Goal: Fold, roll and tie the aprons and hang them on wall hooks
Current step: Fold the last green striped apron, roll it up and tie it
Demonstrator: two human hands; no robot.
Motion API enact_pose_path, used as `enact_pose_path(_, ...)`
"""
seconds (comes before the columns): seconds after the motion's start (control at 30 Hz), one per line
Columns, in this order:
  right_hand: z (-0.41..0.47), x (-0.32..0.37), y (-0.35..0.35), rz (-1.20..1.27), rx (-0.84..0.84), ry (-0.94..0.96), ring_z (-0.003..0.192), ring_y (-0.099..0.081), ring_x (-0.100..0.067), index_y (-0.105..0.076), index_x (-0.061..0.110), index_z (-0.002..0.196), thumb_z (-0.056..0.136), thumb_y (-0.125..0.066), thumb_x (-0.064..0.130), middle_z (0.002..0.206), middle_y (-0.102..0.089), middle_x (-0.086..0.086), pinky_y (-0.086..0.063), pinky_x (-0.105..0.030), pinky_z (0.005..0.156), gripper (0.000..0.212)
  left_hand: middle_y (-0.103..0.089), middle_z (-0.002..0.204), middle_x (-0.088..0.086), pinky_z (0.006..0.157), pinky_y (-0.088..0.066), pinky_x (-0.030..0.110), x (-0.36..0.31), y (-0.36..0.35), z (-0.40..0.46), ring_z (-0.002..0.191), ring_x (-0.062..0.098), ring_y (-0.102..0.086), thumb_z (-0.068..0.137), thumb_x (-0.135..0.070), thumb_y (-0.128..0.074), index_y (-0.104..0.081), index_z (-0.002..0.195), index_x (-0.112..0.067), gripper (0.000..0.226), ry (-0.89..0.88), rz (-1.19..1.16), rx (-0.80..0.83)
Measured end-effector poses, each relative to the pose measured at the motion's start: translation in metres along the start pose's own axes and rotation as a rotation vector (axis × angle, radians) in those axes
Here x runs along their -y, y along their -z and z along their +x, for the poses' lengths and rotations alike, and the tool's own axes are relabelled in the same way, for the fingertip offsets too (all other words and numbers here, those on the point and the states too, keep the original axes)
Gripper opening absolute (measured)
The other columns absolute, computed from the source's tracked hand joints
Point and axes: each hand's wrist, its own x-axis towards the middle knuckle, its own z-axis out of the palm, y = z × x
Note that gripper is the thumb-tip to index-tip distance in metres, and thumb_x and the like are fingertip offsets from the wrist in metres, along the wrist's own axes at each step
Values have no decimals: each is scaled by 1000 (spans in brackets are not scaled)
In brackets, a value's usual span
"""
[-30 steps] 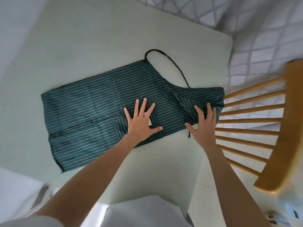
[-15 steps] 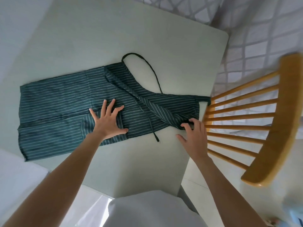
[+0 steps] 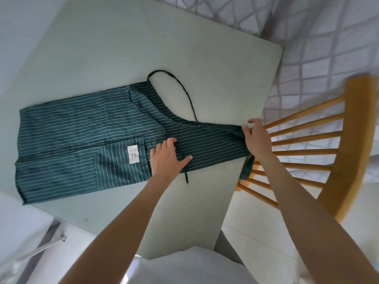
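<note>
A dark green apron with thin white stripes lies folded lengthwise on the pale green table. A white label shows on its pocket. Its neck strap loops onto the table behind it, and a thin tie string trails off the near edge. My left hand presses flat on the apron's middle, thumb spread. My right hand grips the narrow bib end at the table's right edge, where a bit of cloth hangs over the side.
A wooden spindle-back chair stands close against the table's right edge, just past my right hand. Patterned tiled floor lies beyond it. A metal frame shows below the table's near-left corner.
My left hand slid right along the apron, uncovering the white label. My right hand moved to the bib end at the table edge and closed on it.
</note>
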Motion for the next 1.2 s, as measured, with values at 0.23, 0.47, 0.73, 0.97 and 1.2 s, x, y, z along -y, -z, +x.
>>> enact_pose_path(0.23,-36,-15,-17,-190,-131,207,112,-47,-28,-50,17,125,82,-69,37,124,-51,-11,-45,-39,92,51,-63,92,-6,80,-54,28,-4,17,4,76,5,-59,84,-11,-65,-58,106,-17,24,13,-396,75)
enact_pose_path(0.47,-12,-13,-15,-270,-126,400,101,-54,-21,-66,17,100,94,-53,25,103,-64,-4,-40,-33,91,16,-61,86,-14,71,-49,11,-87,78,68,74,-5,-57,84,-8,-64,-59,97,-21,19,-171,-751,-35)
enact_pose_path(0.73,1,-12,-10,-303,-33,431,91,-59,-16,-62,19,102,93,-54,36,97,-67,1,-41,-31,87,21,-54,123,-2,85,-47,25,-116,41,121,100,6,-54,94,-26,-51,-49,125,-18,33,-309,-516,8)
enact_pose_path(0.97,31,-2,-5,-208,-26,328,76,-53,-13,-60,16,99,94,-52,35,92,-61,0,-45,-28,74,21,-59,111,2,85,-49,34,-47,11,84,101,18,-55,90,-24,-57,-58,115,-17,26,-389,-190,-60)
enact_pose_path(1.2,21,-23,-14,-219,-229,279,102,-49,-24,-57,16,107,91,-55,40,107,-57,-7,-43,-34,87,29,-38,147,-2,113,-13,55,-18,-15,57,137,19,-30,88,-60,-41,-43,137,-24,62,-551,136,45)
